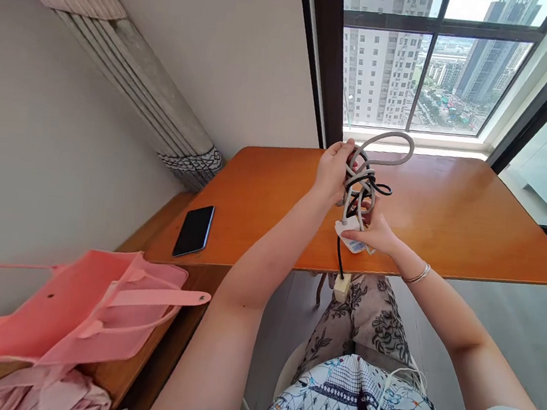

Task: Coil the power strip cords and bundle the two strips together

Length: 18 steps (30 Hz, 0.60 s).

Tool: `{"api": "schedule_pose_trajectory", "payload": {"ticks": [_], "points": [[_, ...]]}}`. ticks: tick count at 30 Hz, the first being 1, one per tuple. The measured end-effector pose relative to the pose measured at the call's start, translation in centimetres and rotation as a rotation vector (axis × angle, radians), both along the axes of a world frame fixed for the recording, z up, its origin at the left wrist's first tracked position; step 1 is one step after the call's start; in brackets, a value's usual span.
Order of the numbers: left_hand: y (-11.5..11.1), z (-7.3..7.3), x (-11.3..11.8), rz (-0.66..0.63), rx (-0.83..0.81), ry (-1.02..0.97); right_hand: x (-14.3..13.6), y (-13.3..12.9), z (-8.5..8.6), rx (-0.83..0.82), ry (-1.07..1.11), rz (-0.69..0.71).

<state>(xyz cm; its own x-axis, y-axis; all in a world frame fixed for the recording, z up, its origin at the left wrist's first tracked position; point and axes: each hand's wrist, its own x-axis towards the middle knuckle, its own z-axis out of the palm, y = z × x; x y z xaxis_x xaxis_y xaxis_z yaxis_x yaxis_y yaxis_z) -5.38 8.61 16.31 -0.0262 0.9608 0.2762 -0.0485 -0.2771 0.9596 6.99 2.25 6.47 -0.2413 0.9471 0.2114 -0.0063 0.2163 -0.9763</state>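
Fingers of the left hand (333,171) pinch the upper part of a tangle of grey cable (396,134) and black cord (387,190), while those of the right hand (379,235) grip it lower down, the thumb on a white piece (355,245); loops cover some fingertips, so the exact hold is hard to tell. From the left, a pink bag (75,293) sits with its strap pointing right, pink cloth (46,397) below it. Beyond them hangs a grey curtain (147,94). A dark phone (193,230) lies flat near the left end of the table (266,184). Around the table's middle, both hands hold the tangle, its biggest grey loop towards the window (388,22). Black cord drops from the white piece to a pale block (342,288), just past the near edge, above patterned trousers (389,324). Right of these, a bracelet (417,274) rings the right wrist.
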Motion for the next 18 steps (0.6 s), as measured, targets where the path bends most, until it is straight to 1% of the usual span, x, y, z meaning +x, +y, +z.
{"api": "schedule_pose_trajectory", "payload": {"ticks": [4,6,7,9,11,12,14,15,16,18], "points": [[-0.4,0.1,0.1,-0.078,0.039,0.076,-1.4,0.8,0.1,-0.059,0.254,-0.095],[-0.5,-0.4,-0.4,-0.114,0.088,0.132,-1.6,1.2,0.4,-0.062,0.294,-0.132],[-0.5,-1.0,-0.9,-0.126,0.113,0.159,-1.6,1.4,0.6,-0.064,0.294,-0.141],[-0.6,-2.8,-2.3,-0.146,0.138,0.202,-1.4,1.5,1.1,-0.060,0.281,-0.147],[-1.1,-5.2,-3.7,-0.164,0.112,0.243,-1.2,1.5,1.6,-0.063,0.283,-0.133],[-1.5,-6.5,-4.3,-0.189,0.070,0.236,-1.2,1.5,1.8,-0.070,0.298,-0.124],[-2.8,-9.0,-5.0,-0.310,-0.055,0.144,-1.5,1.3,2.1,-0.100,0.356,-0.117],[-3.7,-10.0,-5.1,-0.372,-0.120,0.083,-1.7,1.2,2.1,-0.125,0.387,-0.117],[-4.6,-10.8,-5.0,-0.408,-0.171,0.027,-2.0,1.1,2.1,-0.154,0.416,-0.122],[-6.5,-11.7,-4.5,-0.444,-0.247,-0.058,-2.7,0.6,1.9,-0.214,0.467,-0.142]]}}
